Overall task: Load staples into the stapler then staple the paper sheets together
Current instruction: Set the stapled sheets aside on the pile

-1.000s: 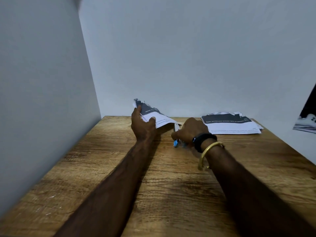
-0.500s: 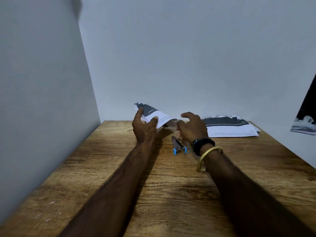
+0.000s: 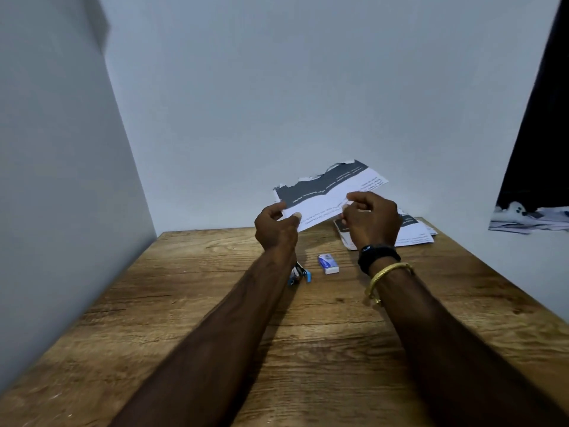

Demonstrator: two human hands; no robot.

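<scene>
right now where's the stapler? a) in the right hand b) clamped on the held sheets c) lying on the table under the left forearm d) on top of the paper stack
c: the stapler lies on the wooden table, partly hidden by the left forearm, while both hands hold the sheets.

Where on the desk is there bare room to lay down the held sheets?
Bare wood spans the left half beside the side wall and the near edge. It is crowded by the stapler, staple box and paper stack at far right.
</scene>
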